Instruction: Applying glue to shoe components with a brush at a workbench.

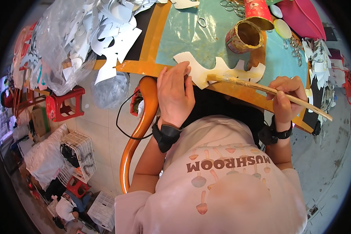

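My left hand (176, 93) lies flat at the left end of a white cut-out piece (199, 70) with a scalloped edge, its fingers stretched out and the thumb apart. Between the fingers and thumb of my right hand (286, 97) is the wooden handle of a brush (257, 85). The brush's tip touches the white piece near its lower edge, and yellowish smears show on the piece. It rests along the near edge of a table (183, 41) with a blue-green cover bordered in brown tape. Beyond it stands an open can (238, 42) with brownish residue inside.
A heap of white cut pieces (109, 27) and clear plastic fills the far left. At the back right are a red can (258, 13), a pink container (302, 17) and metal rings (233, 6). A curved wooden armrest (133, 150) and red stool (65, 103) stand left.
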Motion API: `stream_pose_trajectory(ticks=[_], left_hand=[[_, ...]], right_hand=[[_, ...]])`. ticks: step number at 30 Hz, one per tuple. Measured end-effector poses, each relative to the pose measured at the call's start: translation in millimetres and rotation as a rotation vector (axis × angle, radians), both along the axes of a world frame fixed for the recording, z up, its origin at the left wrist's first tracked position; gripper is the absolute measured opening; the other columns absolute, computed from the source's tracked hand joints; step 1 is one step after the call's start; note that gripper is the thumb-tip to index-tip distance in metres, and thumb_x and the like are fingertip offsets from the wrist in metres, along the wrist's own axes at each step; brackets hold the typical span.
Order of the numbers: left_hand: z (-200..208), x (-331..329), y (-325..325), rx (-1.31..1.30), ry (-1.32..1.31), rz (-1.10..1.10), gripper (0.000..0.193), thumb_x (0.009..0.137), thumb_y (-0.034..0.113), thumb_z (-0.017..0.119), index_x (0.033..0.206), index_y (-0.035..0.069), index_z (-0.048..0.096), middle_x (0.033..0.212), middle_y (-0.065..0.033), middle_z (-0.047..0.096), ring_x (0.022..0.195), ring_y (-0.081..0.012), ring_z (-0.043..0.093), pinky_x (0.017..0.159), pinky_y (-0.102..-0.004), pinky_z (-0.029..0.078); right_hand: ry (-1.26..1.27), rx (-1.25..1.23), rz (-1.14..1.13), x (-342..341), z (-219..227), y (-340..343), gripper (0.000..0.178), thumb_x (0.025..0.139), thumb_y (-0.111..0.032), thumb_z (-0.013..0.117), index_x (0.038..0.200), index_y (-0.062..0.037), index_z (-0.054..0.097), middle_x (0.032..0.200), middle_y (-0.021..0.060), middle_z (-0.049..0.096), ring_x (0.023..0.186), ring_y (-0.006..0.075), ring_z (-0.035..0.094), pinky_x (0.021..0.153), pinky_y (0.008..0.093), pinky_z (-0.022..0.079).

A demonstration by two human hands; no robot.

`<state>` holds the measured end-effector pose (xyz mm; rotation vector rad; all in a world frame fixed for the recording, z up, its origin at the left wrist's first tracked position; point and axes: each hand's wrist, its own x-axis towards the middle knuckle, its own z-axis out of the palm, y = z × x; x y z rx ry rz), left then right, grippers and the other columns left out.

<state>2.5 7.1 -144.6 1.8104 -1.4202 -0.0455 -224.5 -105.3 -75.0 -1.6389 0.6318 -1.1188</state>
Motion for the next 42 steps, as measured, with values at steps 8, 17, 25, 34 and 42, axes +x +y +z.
stream_pose_trajectory(ticks=[8,17,25,34,42], left_hand=[[0.6,0.1,0.5,0.009,0.015,-0.002,0.035,0.080,-0.003,0.060,0.114,0.004,0.055,0.091,-0.0084,0.069,0.089,-0.0263,0.063,0.097,-0.0413,0.039],[1.0,0.1,1.0,0.016,0.008,0.000,0.035,0.081,-0.002,0.060,0.115,0.004,0.055,0.093,-0.0081,0.069,0.089,-0.0259,0.063,0.097,-0.0416,0.038],[2.3,-0.8,0.5,0.019,0.004,-0.001,0.035,0.081,-0.002,0.060,0.115,0.004,0.055,0.094,-0.0084,0.069,0.090,-0.0261,0.063,0.097,-0.0417,0.038],[1.9,-1.5,0.6,0.023,0.002,0.003,0.035,0.081,-0.002,0.059,0.115,0.004,0.055,0.093,-0.0092,0.069,0.091,-0.0268,0.063,0.097,-0.0418,0.038],[3.8,-2.3,0.2,0.023,0.003,0.005,0.034,0.081,-0.002,0.059,0.114,0.004,0.055,0.093,-0.0098,0.069,0.089,-0.0281,0.063,0.097,-0.0416,0.038]], right_hand=[[0.034,-0.018,0.013,-8.3,-4.8,-2.2,0.010,0.077,-0.002,0.056,0.077,0.0002,0.046,0.070,0.0156,0.058,0.053,0.0111,0.050,0.048,0.0220,0.043],[0.047,-0.032,-0.005,-7.1,-1.7,-1.7,0.010,0.076,-0.001,0.057,0.076,0.0011,0.047,0.070,0.0145,0.057,0.053,0.0111,0.049,0.046,0.0220,0.039],[0.110,-0.149,-0.009,-8.9,2.7,1.0,0.008,0.070,0.003,0.057,0.073,0.0019,0.050,0.064,0.0121,0.055,0.053,0.0147,0.051,0.047,0.0247,0.037],[0.136,-0.310,0.057,-5.6,10.6,2.2,0.011,0.064,0.003,0.055,0.074,0.0017,0.051,0.064,0.0141,0.057,0.051,0.0179,0.051,0.046,0.0267,0.039],[0.156,-0.385,0.034,-7.7,12.2,0.4,0.009,0.066,0.003,0.055,0.074,0.0014,0.050,0.063,0.0136,0.057,0.049,0.0136,0.046,0.045,0.0248,0.033]])
